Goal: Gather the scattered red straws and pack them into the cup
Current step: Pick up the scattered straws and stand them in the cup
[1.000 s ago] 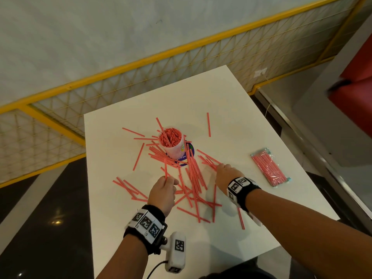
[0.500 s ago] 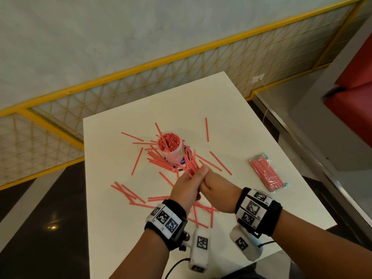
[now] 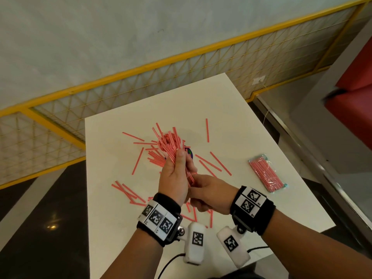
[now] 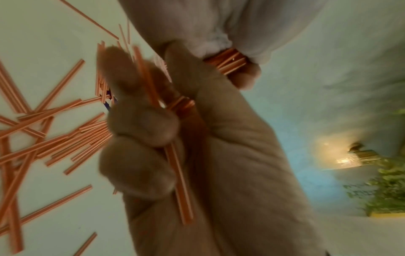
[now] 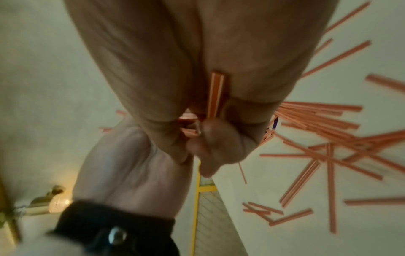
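— Where are the thin red plastic straws?

— A fanned bunch (image 3: 171, 146) stands in the left hand (image 3: 174, 178), its fingers (image 4: 140, 121) curled tight around it, in front of the straw-filled paper cup (image 3: 189, 153). Others lie scattered on the white tabletop (image 3: 112, 228).

— The right hand (image 3: 209, 195)?

— Its fingers pinch the bunch's lower ends.

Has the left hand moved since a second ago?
Yes. The left hand has risen off the white table toward the straw-filled cup, gripping a bundle of red straws.
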The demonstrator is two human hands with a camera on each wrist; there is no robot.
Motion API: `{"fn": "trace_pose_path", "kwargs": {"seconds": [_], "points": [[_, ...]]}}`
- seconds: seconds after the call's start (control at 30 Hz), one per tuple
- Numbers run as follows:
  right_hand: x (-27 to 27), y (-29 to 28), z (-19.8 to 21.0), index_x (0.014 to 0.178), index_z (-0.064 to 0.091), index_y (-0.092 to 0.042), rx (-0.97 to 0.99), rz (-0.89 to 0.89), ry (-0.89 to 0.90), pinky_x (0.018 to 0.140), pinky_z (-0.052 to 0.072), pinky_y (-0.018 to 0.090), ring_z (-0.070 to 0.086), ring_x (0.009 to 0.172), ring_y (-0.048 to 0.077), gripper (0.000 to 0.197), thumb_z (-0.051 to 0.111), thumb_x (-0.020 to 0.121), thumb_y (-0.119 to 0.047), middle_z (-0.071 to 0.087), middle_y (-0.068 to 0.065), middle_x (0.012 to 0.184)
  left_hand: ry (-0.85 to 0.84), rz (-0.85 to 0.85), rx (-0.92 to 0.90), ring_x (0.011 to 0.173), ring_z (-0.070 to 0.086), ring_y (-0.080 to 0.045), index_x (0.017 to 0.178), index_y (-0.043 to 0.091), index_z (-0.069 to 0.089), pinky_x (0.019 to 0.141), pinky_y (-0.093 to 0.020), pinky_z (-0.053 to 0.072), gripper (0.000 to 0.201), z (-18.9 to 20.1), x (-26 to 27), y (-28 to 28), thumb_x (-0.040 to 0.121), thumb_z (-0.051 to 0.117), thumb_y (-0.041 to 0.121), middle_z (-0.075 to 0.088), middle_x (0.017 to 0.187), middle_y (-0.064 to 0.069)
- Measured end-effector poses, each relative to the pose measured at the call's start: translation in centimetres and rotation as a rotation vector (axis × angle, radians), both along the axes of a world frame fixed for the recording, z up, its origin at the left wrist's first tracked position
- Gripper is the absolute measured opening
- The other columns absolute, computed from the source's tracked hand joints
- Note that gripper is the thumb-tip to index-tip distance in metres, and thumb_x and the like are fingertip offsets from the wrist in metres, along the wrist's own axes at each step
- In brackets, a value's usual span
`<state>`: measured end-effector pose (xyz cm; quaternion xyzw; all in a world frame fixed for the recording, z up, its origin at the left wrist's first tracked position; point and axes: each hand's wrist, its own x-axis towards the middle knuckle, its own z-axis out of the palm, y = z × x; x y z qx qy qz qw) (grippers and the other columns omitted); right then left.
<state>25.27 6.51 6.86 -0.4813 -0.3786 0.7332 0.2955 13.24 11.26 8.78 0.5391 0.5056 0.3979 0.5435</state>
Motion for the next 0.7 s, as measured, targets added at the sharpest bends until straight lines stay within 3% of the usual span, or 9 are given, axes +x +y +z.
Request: {"fn": "trace_pose_path", "kwargs": {"seconds": [0.07, 0.17, 0.27, 0.37, 0.47, 0.53, 0.67, 0.7], "points": [[0.1, 0.4, 0.0, 0.098, 0.054, -0.013, 0.031, -0.016, 0.061, 0.048, 0.035, 0.024, 0.040, 0.051, 0.011, 0.011, 0.063, 0.095, -0.007, 0.052, -0.001, 0.065, -0.091, -0.009, -0.012, 0.068, 0.052, -0.020, 0.090, 0.004, 0.058, 0.078, -0.022, 0.052, 0.045, 0.6, 0.0, -0.3, 0.110, 0.036, 0.038, 0.049, 0.067, -0.001], [0.0, 0.6, -0.5, 0.100, 0.054, -0.018, 0.065, -0.067, -0.092, 0.051, 0.038, 0.030, 0.043, 0.053, 0.013, 0.021, 0.072, 0.090, -0.020, 0.050, -0.002, 0.068, -0.184, 0.043, -0.057, 0.062, 0.043, -0.017, 0.102, 0.013, 0.062, 0.072, -0.028, 0.050, 0.032, 0.7, -0.4, 0.0, 0.112, 0.037, 0.031, 0.042, 0.064, 0.005], [-0.1, 0.6, -0.2, 0.097, 0.052, -0.023, 0.098, -0.005, -0.295, 0.055, 0.044, 0.033, 0.048, 0.055, 0.013, 0.026, 0.074, 0.087, -0.033, 0.051, -0.003, 0.072, -0.223, 0.170, -0.102, 0.060, 0.041, -0.016, 0.088, 0.017, 0.056, 0.071, -0.037, 0.048, 0.037, 1.1, -0.9, 0.8, 0.110, 0.040, 0.042, 0.040, 0.064, 0.005], [-0.4, 0.6, 0.3, 0.089, 0.046, -0.025, 0.194, 0.024, -0.518, 0.053, 0.042, 0.026, 0.045, 0.055, 0.008, 0.025, 0.068, 0.094, -0.033, 0.049, -0.005, 0.076, -0.300, 0.286, -0.155, 0.053, 0.035, -0.014, 0.076, 0.020, 0.045, 0.063, -0.035, 0.043, 0.042, 1.6, -1.3, 1.5, 0.109, 0.039, 0.045, 0.034, 0.061, 0.004], [-0.7, 0.5, 0.3, 0.089, 0.040, -0.026, 0.307, 0.056, -0.757, 0.056, 0.037, 0.023, 0.043, 0.061, 0.008, 0.028, 0.066, 0.096, -0.037, 0.049, -0.006, 0.078, -0.211, 0.279, -0.171, 0.051, 0.033, -0.015, 0.071, 0.022, 0.043, 0.061, -0.037, 0.040, 0.046, 1.5, -2.0, 1.5, 0.105, 0.043, 0.053, 0.033, 0.059, 0.005], [-0.9, 0.3, 0.4, 0.095, 0.041, -0.026, 0.310, 0.025, -0.780, 0.055, 0.036, 0.023, 0.043, 0.061, 0.007, 0.037, 0.072, 0.089, -0.045, 0.051, -0.007, 0.078, -0.096, 0.227, -0.161, 0.052, 0.033, -0.015, 0.072, 0.023, 0.045, 0.063, -0.041, 0.040, 0.046, 1.2, -2.6, 1.2, 0.104, 0.044, 0.054, 0.032, 0.059, 0.006], [-1.2, -0.3, 1.1, 0.107, 0.038, -0.025, 0.297, -0.013, -0.744, 0.055, 0.036, 0.020, 0.044, 0.064, 0.007, 0.060, 0.085, 0.076, -0.049, 0.052, -0.007, 0.082, 0.095, 0.044, -0.148, 0.055, 0.038, -0.013, 0.101, 0.016, 0.064, 0.065, -0.040, 0.043, 0.044, 1.5, -2.9, 0.6, 0.103, 0.046, 0.055, 0.035, 0.058, 0.008], [-1.4, -0.4, 1.3, 0.109, 0.037, -0.025, 0.299, -0.017, -0.729, 0.055, 0.036, 0.020, 0.045, 0.064, 0.006, 0.064, 0.086, 0.075, -0.048, 0.052, -0.007, 0.082, 0.136, 0.002, -0.137, 0.055, 0.040, -0.014, 0.100, 0.016, 0.064, 0.065, -0.038, 0.045, 0.043, 1.7, -3.0, 0.5, 0.104, 0.046, 0.055, 0.036, 0.058, 0.008]]}}
